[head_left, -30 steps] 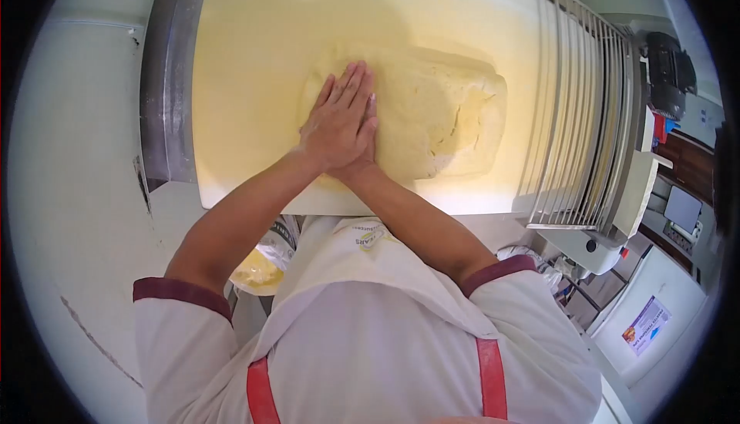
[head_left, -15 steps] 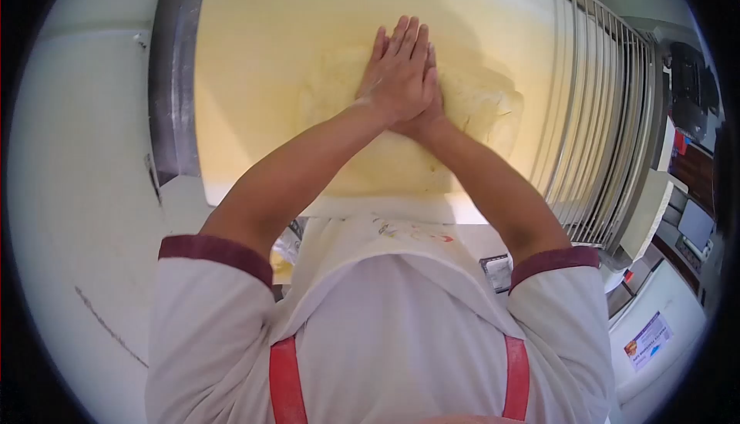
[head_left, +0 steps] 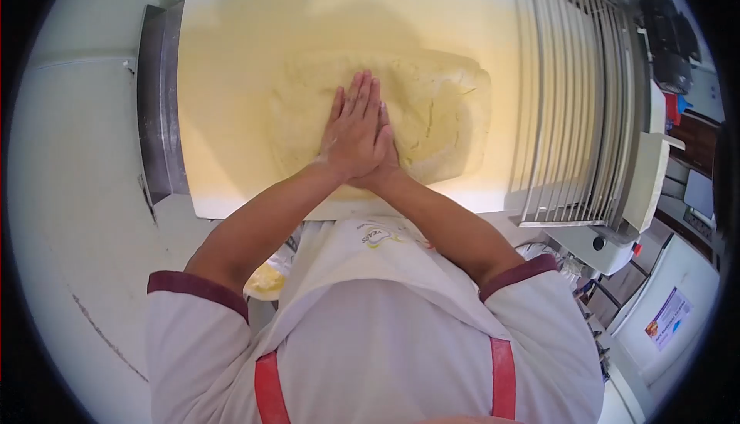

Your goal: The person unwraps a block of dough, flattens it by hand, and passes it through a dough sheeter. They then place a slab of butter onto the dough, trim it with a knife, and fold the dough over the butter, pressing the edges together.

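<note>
I saw the left hand [head_left: 354, 135] flat, unclenched, atop the right hand [head_left: 388, 159] (its grip I couldn't tell), dough [head_left: 449, 119] beneath both; hard pressing risked widening the cracks [head_left: 429, 119] to their right.

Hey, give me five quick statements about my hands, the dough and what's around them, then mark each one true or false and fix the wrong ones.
1. The left hand lies over the right hand. True.
2. A metal rack stands on the right side of the view. True.
3. Both hands rest on the rack. False: they are on the dough.
4. The dough is smooth all over. False: cracks show in its right part.
5. Two red straps show near the bottom of the view. True.
</note>
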